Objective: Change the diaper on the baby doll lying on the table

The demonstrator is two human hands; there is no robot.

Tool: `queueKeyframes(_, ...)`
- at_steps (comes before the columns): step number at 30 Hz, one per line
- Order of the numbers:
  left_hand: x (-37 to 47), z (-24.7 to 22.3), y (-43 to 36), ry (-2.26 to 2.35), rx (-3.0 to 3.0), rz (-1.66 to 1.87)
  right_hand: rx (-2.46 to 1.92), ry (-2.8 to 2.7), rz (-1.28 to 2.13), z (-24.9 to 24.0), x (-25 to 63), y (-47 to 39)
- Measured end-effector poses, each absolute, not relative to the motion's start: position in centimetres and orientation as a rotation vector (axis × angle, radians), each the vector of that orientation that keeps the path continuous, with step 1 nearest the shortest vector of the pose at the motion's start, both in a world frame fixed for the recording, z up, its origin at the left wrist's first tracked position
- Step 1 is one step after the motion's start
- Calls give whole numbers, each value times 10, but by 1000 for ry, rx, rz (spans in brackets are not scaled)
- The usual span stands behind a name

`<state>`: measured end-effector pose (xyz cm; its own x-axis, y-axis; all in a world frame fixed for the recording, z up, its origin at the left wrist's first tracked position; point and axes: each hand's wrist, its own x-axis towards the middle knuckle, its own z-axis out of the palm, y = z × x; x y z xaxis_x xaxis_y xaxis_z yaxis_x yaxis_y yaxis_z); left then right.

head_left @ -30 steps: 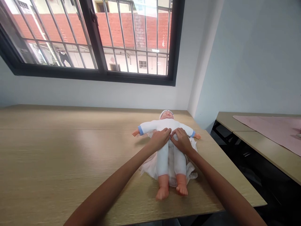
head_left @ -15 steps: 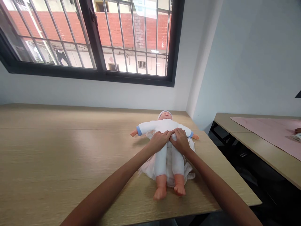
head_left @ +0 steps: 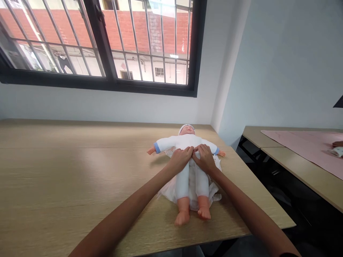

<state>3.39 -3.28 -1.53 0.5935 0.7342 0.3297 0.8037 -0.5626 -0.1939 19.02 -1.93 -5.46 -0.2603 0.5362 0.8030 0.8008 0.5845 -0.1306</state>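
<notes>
A baby doll point(head_left: 185, 142) lies on its back on the table, head toward the wall, arms spread, bare feet toward me. Its body is white with blue cuffs, and a white band circles its head. Beneath it a sheer whitish fabric garment point(head_left: 168, 189) is spread out, showing past both legs. My left hand point(head_left: 181, 157) and my right hand point(head_left: 205, 158) meet over the doll's waist, almost touching, with fingers bent and closed. A bit of white shows between them, but what the fingertips pinch is hidden.
The wooden table point(head_left: 66, 185) ends in a corner at the right. Across a dark gap stands a second table point(head_left: 294, 167) with a pink cloth point(head_left: 300, 142); another person's hand point(head_left: 338, 144) is at its far edge by something white. A barred window point(head_left: 150, 46) is ahead.
The view has shifted slightly, so everything sits a little to the left. Both hands stay at the doll's waist with hardly any finger movement.
</notes>
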Motion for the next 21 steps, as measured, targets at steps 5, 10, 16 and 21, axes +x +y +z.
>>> queueKeyframes(5, 33, -19, -29, -1246, -2483, -314, -1046, -1928, -382, -53, 190, -21)
queueKeyframes(10, 33, -21, -26, -1232, -2464, -305, -1052, -1929, -368, -53, 190, -22)
queueKeyframes(16, 34, -16, -31, -1232, -2468, -271, -1056, -1934, -377, -53, 190, -21)
queueKeyframes(21, 35, -13, -33, -1247, -2477, -232, -1037, -1925, -390, -54, 190, -21)
